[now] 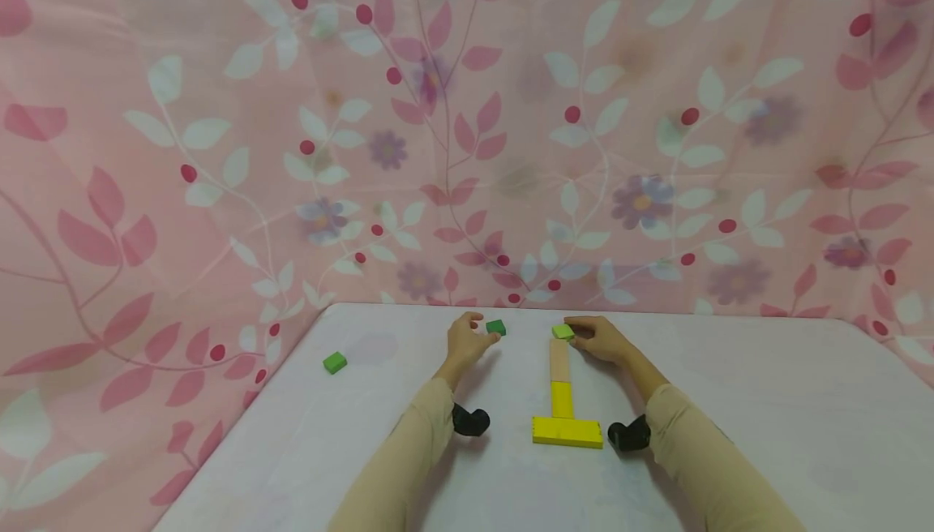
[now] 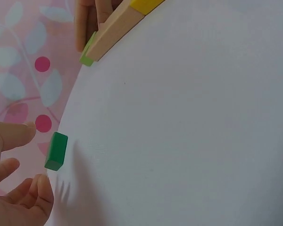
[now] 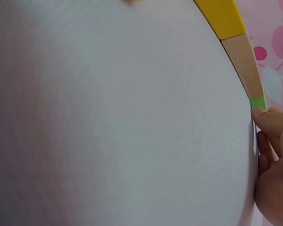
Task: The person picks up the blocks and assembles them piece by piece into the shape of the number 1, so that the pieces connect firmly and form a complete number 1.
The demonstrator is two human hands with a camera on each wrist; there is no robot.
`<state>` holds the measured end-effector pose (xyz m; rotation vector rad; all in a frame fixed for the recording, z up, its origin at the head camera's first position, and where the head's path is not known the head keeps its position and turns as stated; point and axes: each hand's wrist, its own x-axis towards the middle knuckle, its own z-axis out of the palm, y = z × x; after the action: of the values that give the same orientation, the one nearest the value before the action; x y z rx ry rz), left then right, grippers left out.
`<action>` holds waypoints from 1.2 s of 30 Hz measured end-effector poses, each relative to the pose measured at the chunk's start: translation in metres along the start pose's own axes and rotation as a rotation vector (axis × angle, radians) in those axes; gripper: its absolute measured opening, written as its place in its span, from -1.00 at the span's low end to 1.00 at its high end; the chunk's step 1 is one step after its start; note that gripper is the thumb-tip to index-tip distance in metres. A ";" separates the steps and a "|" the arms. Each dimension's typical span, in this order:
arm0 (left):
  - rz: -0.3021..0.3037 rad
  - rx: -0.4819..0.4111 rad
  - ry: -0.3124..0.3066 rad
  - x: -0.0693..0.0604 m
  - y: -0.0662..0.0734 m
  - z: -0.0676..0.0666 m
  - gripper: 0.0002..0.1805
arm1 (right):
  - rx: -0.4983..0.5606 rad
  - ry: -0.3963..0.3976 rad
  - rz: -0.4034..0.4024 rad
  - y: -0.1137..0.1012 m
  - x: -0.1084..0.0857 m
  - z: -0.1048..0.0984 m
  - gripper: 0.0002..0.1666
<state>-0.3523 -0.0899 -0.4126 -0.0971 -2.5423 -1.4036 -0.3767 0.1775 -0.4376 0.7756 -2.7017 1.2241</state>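
Note:
Out on the white table, my left hand is beside a dark green block. The left wrist view shows this block between thumb and fingers, with a gap on both sides. My right hand pinches a light green block at the far end of a plain wooden block. In the right wrist view the thumb covers part of the light green block. A yellow block continues the row toward me, meeting a wider yellow block laid crosswise.
A separate green block lies toward the table's left edge. Behind the white tabletop hangs a pink floral cloth. Black wrist devices sit under both sleeves, one on each side of the block row.

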 end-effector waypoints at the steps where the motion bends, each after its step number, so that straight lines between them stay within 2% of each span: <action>1: -0.005 0.016 0.002 0.002 0.000 0.001 -0.49 | -0.003 -0.001 0.002 0.000 0.000 0.000 -0.50; 5: -0.017 0.072 0.007 0.009 -0.002 0.006 -0.46 | 0.011 0.000 0.021 -0.001 0.000 -0.001 -0.49; 7: -0.026 0.083 -0.004 0.016 -0.011 0.010 -0.43 | 0.011 -0.001 0.016 -0.001 -0.001 -0.001 -0.49; 8: -0.006 0.102 -0.001 0.018 -0.015 0.012 -0.41 | 0.013 -0.002 0.013 -0.001 -0.001 -0.002 -0.49; 12: 0.115 0.150 0.007 0.060 -0.081 0.042 -0.33 | 0.014 -0.009 0.000 -0.001 0.000 -0.002 -0.50; 13: 0.137 0.158 0.000 0.069 -0.093 0.048 -0.31 | 0.016 -0.009 -0.001 -0.001 0.000 -0.002 -0.50; 14: 0.195 0.177 0.021 0.076 -0.107 0.055 -0.32 | 0.017 -0.012 0.000 -0.001 0.000 -0.002 -0.50; 15: 0.190 0.178 0.009 0.082 -0.114 0.059 -0.34 | 0.020 -0.013 0.001 -0.001 0.000 -0.003 -0.50; 16: 0.163 0.170 -0.017 0.079 -0.106 0.056 -0.35 | 0.021 -0.015 0.002 -0.001 0.000 -0.003 -0.50; 17: 0.163 0.174 -0.016 0.074 -0.098 0.053 -0.39 | 0.021 -0.018 0.006 -0.001 0.000 -0.003 -0.50; 20: 0.112 0.148 -0.023 0.048 -0.055 0.037 -0.47 | 0.028 -0.023 0.014 -0.001 0.000 -0.003 -0.50; 21: 0.076 0.150 -0.037 0.037 -0.038 0.029 -0.47 | 0.029 -0.022 0.016 0.000 0.000 -0.003 -0.50; 24: 0.094 0.203 -0.013 0.021 -0.016 0.023 -0.50 | 0.040 -0.024 0.015 0.000 -0.001 -0.002 -0.50; 26: 0.110 0.274 -0.001 0.018 -0.012 0.022 -0.53 | 0.044 -0.025 0.012 -0.001 -0.001 -0.002 -0.50; 28: 0.116 0.304 0.004 0.015 -0.009 0.022 -0.54 | 0.052 -0.026 0.009 -0.001 -0.001 -0.002 -0.51; 36: 0.085 0.278 -0.029 0.014 -0.001 0.021 -0.67 | 0.044 -0.008 -0.006 0.000 -0.001 -0.001 -0.55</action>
<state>-0.3696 -0.0731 -0.4208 -0.1751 -2.6935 -1.0143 -0.3764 0.1791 -0.4370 0.7950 -2.6856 1.2862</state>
